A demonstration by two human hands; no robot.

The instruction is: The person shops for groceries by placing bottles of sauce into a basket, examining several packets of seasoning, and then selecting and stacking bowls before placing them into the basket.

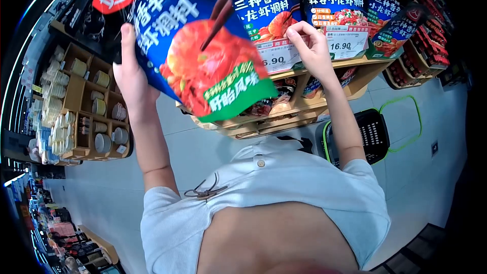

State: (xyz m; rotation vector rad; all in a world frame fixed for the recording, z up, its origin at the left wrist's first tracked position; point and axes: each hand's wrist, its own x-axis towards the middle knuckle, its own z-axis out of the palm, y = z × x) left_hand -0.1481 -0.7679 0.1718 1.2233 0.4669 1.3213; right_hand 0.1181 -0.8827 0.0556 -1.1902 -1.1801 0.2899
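My left hand (pixel 133 78) is closed on the edge of a blue crayfish seasoning pouch (pixel 203 50), with the thumb up along its side. The pouch is tilted, with a red crayfish picture and a green bottom band, and its top runs out of view. My right hand (pixel 313 50) is at the shelf front, fingers bent together beside a price tag (pixel 346 42) reading 16.90. Just behind its fingertips stands another blue seasoning pouch (pixel 264 7). Whatever those fingers pinch, if anything, is hidden.
More seasoning pouches (pixel 337 0) line the wooden shelf (pixel 362 62). A black shopping basket (pixel 370 134) with a green handle rests on the floor to the right. Bowls and cups fill a wooden display rack (pixel 76 89) at left.
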